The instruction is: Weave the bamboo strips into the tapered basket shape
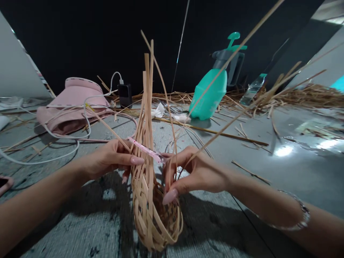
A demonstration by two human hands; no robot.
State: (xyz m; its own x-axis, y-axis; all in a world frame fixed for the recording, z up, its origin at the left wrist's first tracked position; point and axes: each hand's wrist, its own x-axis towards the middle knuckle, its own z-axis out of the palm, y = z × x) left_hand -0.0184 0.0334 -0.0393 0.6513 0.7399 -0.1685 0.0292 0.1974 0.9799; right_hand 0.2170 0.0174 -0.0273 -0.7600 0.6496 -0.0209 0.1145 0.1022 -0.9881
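A small basket point(157, 222), half woven from flat tan strips, sits on the surface before me, its opening towards me. Several long upright strips point(147, 96) rise from its left side. My left hand point(115, 157) is closed on these strips, with the thumb across their front. A slim pink speckled piece point(145, 148), perhaps a clip, lies slantwise across the strips between my hands; which hand touches it I cannot tell. My right hand point(193, 172) pinches a thin strip at the basket's right rim, its fingertips partly hidden. Long loose strips point(228, 125) stick out from there to the upper right.
Behind stand a teal spray bottle point(209, 93), a black power bank point(125, 96) with a white cable point(80, 138), and a pink visor hat point(77, 104). A clear bottle point(252, 89) leans by piled strips point(306, 93). A phone point(5, 184) lies at far left.
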